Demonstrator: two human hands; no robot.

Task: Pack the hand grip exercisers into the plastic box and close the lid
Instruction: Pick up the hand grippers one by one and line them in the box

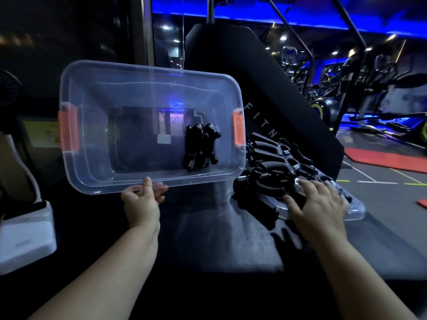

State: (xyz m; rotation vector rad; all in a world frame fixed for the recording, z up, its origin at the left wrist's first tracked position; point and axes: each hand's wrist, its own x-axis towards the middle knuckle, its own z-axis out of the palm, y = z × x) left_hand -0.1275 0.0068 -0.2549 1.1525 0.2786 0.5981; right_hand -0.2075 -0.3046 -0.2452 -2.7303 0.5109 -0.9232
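The box (92,135) is the biggest worry. My left grip (143,199) pinches only the middle of its near rim, thumb on my side and fingers behind the plastic. The box rises up and away from that grip, tilted so its open side faces me. With one small hold on a wide, slick rim, I judge it could twist or slip out, and it would drop onto the bench (208,239) below my grip. The lid (355,212) lies flat under my right grip (321,209), which is spread open, fingers out, holding nothing. If I press or drag there, the lid could skid off the bench's far edge. The pile of exercisers (275,162) lies just beyond that right grip, partly on the lid. They look tangled by springs and handles, so pulling one may drag others along and scatter them. The few exercisers already packed (201,146) sit in the box up and to the right of my left grip. Tilted this steeply, they may slide or tumble out toward me. The orange latches (238,131) at the box ends hang loose and could snag a handle.
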